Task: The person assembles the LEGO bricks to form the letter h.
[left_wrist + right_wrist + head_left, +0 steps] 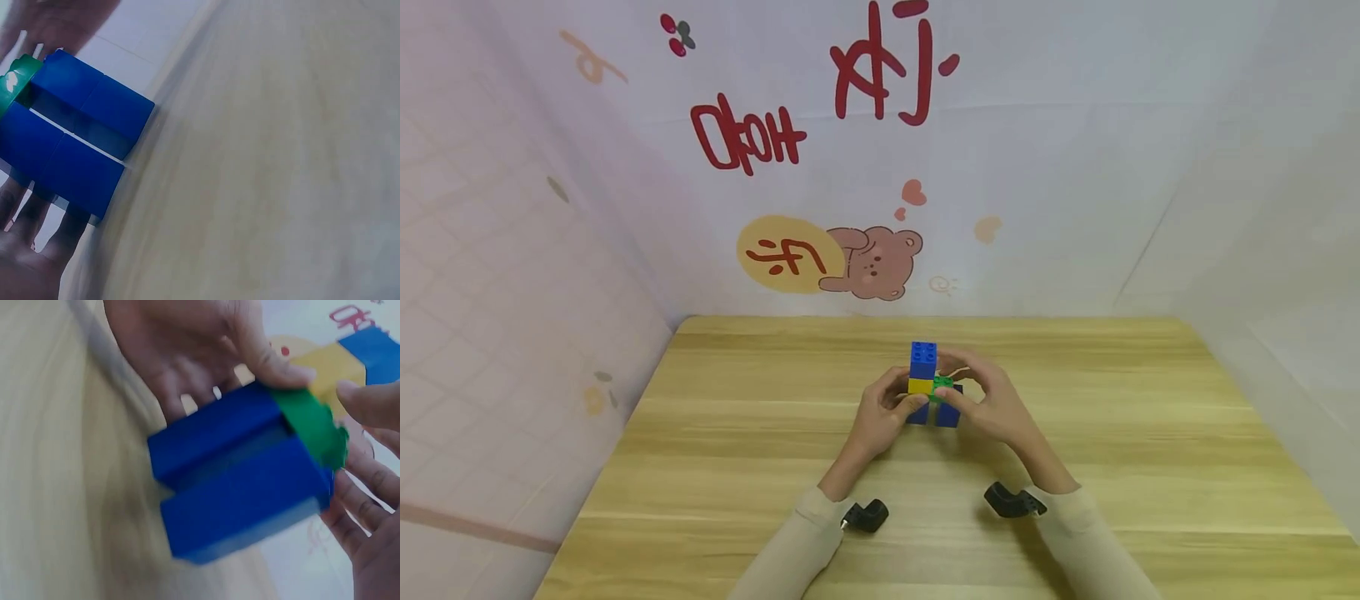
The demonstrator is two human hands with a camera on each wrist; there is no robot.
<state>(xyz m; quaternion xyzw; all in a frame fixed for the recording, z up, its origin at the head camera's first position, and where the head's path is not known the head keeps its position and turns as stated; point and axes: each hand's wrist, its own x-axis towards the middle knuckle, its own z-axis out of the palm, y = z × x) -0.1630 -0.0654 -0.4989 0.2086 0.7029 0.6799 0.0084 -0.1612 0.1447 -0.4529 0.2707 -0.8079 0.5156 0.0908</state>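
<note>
Between the two hands stands a figure of joined toy building bricks. Two blue columns [244, 494] stand side by side with a narrow gap between them, their lower ends close to the tabletop. A green brick [312, 428] bridges them at the top. On its left side sits a yellow brick [919, 387], capped by a blue brick [923, 368] with studs up. My left hand [878, 414] grips the figure from the left, thumb in front by the yellow brick, fingers around the left column. From the right, my right hand [996, 406] holds it, thumb at the green brick's front and fingers behind.
The figure is over the middle of a wood-grain table [737, 450]. A white wall sheet [1060, 183] with printed characters and a bear rises along the table's back edge. A black wrist mount [867, 517] sits at the left cuff, another black mount [1011, 502] at the right.
</note>
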